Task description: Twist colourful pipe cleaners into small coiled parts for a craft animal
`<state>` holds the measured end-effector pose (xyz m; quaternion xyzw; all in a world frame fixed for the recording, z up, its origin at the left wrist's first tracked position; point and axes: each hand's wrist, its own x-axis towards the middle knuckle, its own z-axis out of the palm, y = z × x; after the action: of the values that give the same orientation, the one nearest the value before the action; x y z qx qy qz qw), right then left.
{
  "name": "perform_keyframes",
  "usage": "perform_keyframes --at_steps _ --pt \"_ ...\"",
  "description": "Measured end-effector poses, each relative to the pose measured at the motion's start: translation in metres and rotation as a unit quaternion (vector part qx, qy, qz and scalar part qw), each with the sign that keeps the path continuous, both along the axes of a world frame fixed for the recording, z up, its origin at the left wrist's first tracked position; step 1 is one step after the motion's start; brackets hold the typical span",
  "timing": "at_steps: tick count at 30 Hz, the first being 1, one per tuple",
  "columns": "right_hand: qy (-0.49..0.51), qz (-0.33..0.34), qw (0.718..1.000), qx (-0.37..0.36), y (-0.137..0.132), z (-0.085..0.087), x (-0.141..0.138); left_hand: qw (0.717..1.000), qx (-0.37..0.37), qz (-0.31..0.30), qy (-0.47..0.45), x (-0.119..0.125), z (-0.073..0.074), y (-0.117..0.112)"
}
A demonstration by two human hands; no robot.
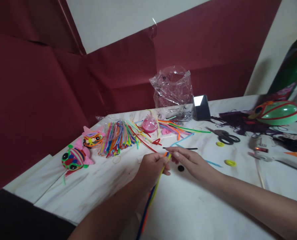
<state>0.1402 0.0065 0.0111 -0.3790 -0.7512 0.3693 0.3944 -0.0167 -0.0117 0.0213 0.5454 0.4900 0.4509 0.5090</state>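
A small bundle of pipe cleaners (pixel 153 193), in yellow, dark blue and orange, runs from between my hands down toward the bottom edge of the view. Around its upper part my left hand (pixel 153 166) is closed, with thumb and fingers pinching it. My right hand (pixel 189 162) meets the top ends, its thumb and fingertips drawn together on them; part of that grip is hidden. Just under my right fingers lies a black round disc (pixel 180 168) on the white table (pixel 185 206). A black pipe cleaner (pixel 190 148) lies behind the right hand.
Left stand two colourful fuzzy figures (pixel 76 158), beside a pack of pipe cleaners (pixel 117 138). Behind are a clear pink dome (pixel 149 124), a plastic bag (pixel 173 90) and a phone (pixel 201 108). Right are scissors (pixel 225 137), yellow rings (pixel 230 163), a glue gun (pixel 265 150) and a green balloon-like object (pixel 280 113).
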Motion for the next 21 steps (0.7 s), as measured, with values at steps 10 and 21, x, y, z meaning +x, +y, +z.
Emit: perform_keyframes --at_steps 10,21 --pt "0.063 0.048 0.994 -0.072 0.002 -0.005 -0.006 0.986 0.048 -0.034 0.157 0.0 -0.005 -0.006" --pt "0.05 -0.021 0.997 -0.058 0.014 0.008 0.008 0.995 -0.014 -0.04 0.095 -0.001 -0.006 0.002"
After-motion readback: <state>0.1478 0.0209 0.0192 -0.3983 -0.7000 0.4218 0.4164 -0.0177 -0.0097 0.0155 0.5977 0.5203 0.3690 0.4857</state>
